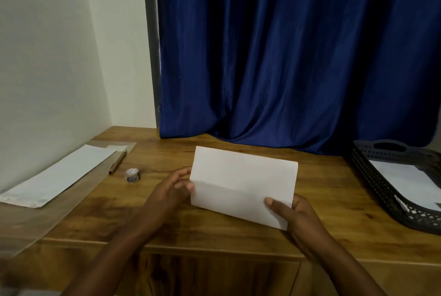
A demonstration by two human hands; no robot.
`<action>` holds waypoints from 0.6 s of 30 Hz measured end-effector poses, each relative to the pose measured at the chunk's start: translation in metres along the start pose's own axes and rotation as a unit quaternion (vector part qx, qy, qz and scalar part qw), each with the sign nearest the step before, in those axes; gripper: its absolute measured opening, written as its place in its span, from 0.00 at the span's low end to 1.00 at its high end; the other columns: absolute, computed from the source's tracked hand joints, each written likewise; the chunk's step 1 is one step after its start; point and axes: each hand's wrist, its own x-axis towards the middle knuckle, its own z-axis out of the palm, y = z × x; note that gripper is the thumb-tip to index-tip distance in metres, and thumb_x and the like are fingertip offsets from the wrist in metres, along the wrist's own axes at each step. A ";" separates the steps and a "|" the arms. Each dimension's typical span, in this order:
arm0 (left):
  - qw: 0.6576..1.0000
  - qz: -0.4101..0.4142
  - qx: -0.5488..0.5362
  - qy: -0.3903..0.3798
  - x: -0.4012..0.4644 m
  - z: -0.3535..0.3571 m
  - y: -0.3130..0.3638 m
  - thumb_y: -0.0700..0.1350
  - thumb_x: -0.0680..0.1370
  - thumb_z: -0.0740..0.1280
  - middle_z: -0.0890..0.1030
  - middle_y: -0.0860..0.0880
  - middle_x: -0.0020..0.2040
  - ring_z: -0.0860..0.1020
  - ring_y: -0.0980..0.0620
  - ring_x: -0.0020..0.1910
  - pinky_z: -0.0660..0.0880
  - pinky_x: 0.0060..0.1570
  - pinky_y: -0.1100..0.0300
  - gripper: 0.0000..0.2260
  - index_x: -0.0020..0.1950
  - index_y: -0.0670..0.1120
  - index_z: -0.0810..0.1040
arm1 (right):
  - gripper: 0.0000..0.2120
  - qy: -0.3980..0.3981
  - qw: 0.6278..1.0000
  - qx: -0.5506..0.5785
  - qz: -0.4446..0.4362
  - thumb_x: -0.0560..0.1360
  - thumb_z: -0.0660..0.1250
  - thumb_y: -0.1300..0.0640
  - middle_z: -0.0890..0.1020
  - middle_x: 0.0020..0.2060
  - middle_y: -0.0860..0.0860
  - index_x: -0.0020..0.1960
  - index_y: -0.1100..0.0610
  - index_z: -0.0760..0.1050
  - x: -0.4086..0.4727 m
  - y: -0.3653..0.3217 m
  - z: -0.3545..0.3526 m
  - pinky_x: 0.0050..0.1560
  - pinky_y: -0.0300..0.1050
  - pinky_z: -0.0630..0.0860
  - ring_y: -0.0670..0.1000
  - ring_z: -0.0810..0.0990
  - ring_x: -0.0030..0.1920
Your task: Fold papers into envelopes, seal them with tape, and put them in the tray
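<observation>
Folded paper [243,183]: pinched at its edges by left hand [171,186] and right hand [293,212]. Risk: uneven pinches could skew the crease between them.

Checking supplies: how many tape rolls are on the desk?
1. A small round tape roll stands on the wooden desk, left of the folded white paper, beside the brown pen. None else visible.

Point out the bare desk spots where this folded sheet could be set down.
Free: the wood between the tape roll and the folded sheet, and the strip between that sheet and the black tray. Crowded: the left edge, under the paper stack and pencil.
</observation>
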 end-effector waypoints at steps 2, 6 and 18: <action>0.996 0.073 0.049 0.020 0.000 0.009 -0.005 0.53 0.76 0.73 0.86 0.54 0.50 0.83 0.58 0.50 0.78 0.47 0.62 0.21 0.68 0.60 0.72 | 0.12 0.052 0.999 0.008 -0.005 0.76 0.71 0.56 0.87 0.51 0.48 0.59 0.50 0.78 0.010 0.002 -0.002 0.56 0.53 0.82 0.52 0.86 0.51; 0.986 0.121 0.093 0.060 0.010 0.026 -0.009 0.49 0.76 0.74 0.85 0.52 0.45 0.83 0.58 0.44 0.78 0.41 0.62 0.25 0.72 0.54 0.71 | 0.13 0.135 0.986 -0.080 -0.052 0.76 0.72 0.54 0.83 0.51 0.40 0.58 0.44 0.75 0.021 0.013 -0.001 0.46 0.41 0.80 0.44 0.82 0.50; 0.841 0.273 0.464 -0.043 0.006 0.035 -0.027 0.65 0.82 0.54 0.38 0.59 0.82 0.35 0.58 0.80 0.42 0.79 0.50 0.32 0.82 0.60 0.45 | 0.31 0.075 0.855 -0.507 -0.075 0.81 0.60 0.41 0.46 0.81 0.47 0.80 0.45 0.54 0.037 0.041 0.002 0.79 0.58 0.52 0.52 0.43 0.81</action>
